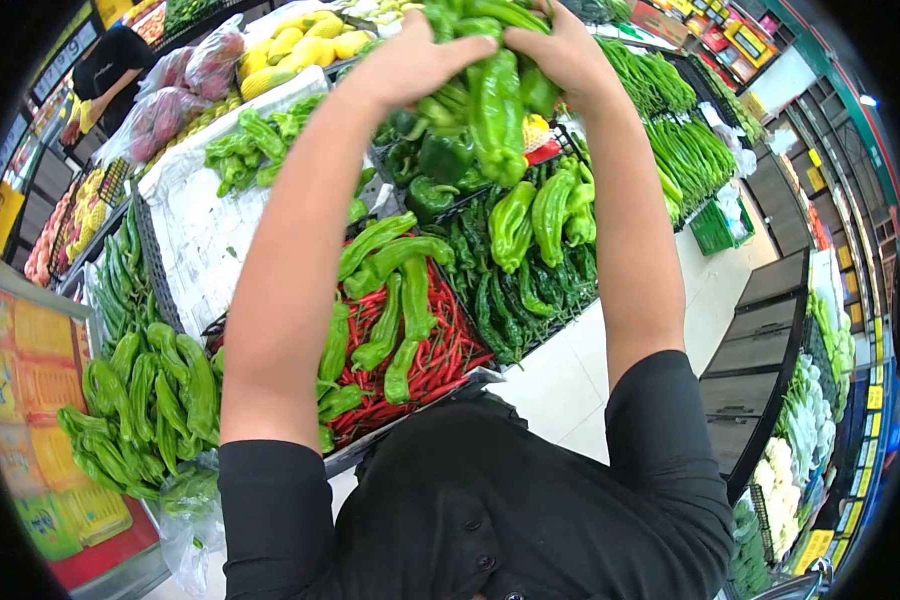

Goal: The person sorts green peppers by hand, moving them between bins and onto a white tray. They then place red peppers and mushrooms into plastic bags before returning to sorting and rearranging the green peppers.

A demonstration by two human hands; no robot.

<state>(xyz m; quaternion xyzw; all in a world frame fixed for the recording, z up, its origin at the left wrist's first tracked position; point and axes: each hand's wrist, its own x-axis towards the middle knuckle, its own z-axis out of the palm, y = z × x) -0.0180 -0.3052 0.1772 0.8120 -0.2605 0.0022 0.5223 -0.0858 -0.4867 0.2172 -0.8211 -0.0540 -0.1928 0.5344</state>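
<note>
Between my two raised hands, at the top of the head view, is a bunch of long green peppers [497, 115]. My left hand [417, 62] grips the bunch from the left, thumb across the peppers. On the other side my right hand [568, 52] closes round it, its thumb near the left one. Most of the fingers are hidden behind the peppers. Below lie dark green bell peppers [445, 157] and a crate of thin dark green peppers [500, 305] with some lighter ones on top. Closer to my body, loose long green peppers [407, 300] rest on red chillies [460, 345].
A pile of green peppers [150, 400] and a clear plastic bag [195, 500] are at the left. A white-lined crate [195, 225] holds some green peppers. Green beans [690, 150] lie at the right, above a green basket [720, 225]. Another person [110, 70] stands far left.
</note>
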